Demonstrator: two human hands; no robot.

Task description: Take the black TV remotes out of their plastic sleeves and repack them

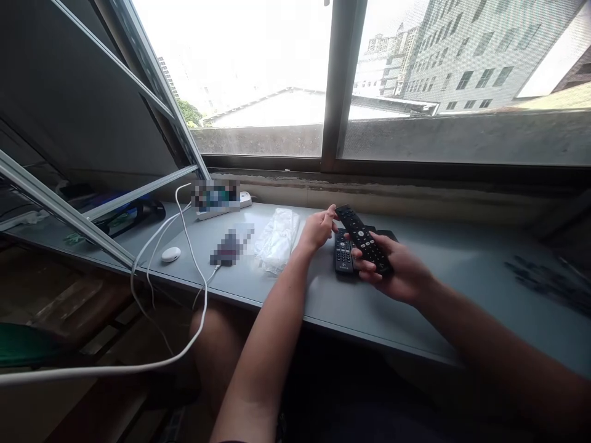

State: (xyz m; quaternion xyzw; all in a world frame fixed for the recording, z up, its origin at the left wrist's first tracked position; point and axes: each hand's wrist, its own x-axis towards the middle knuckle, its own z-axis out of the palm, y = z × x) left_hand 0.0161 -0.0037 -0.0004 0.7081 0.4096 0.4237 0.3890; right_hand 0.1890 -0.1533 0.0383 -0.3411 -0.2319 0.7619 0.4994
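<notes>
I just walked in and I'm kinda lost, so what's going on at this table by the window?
A person sits at the table, their right hand gripping a black remote, buttons up. Their left hand is at the remote's far end, though whether it grips it is unclear. At least one other remote lies on the table beneath the held one. Crumpled clear plastic lies to the left of these.

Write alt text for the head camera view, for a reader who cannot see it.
A person's right hand holds a black remote control, the left hand at its far end, above more remotes on a grey desk. Crumpled white plastic lies to the left; a window beyond shows buildings.
</notes>
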